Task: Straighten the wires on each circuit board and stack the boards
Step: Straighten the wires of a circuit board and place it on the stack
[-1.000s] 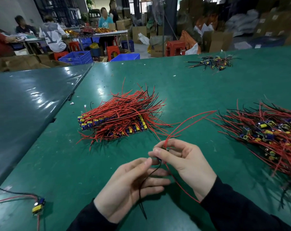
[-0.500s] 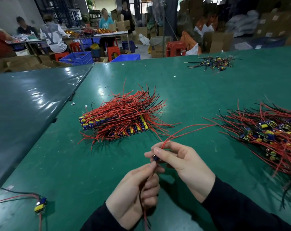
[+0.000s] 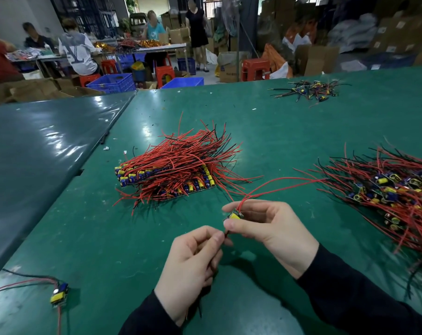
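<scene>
Now, at lower centre, my right hand [image 3: 265, 228] pinches the circuit board [image 3: 234, 216] above the desk [image 3: 96, 238] while my left hand [image 3: 195, 259] grips its red wires [image 3: 272, 187]'s opposite leads; pulling smoothly away from the board should straighten them.

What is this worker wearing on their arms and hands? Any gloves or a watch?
No gloves: the left hand and right hand are bare, with no ring or watch showing. Both arms wear long dark sleeves, plain and unmarked, ending at the wrists.
</scene>
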Tool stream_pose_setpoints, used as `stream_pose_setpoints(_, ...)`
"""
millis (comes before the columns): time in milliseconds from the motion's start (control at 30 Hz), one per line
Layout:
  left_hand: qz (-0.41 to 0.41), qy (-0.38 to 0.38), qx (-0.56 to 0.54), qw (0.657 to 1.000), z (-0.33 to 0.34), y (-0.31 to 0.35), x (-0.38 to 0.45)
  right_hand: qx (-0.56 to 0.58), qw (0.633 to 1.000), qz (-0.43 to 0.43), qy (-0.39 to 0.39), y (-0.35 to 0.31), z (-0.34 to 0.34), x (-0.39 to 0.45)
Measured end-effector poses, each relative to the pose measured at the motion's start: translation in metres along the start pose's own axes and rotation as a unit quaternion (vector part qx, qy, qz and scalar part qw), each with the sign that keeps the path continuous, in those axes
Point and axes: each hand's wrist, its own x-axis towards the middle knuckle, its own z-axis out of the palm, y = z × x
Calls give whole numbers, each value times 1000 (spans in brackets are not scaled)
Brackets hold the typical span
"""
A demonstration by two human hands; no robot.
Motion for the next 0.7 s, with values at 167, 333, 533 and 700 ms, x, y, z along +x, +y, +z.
stream_pose_setpoints(167,81,14,88,993,0,-3,1,-25,999,-33,10,1,1,-2)
stream_pose_setpoints(333,134,25,154,979,1,-8,1,-10,999,-40,18,-1,2,-3)
stream_pose_setpoints(533,99,22,141,985,-2,-11,2,-12,998,-48,26,0,6,-6)
stream_pose_setpoints(700,72,7,117,990,-3,-11,2,-13,998,-55,21,-2,7,-6)
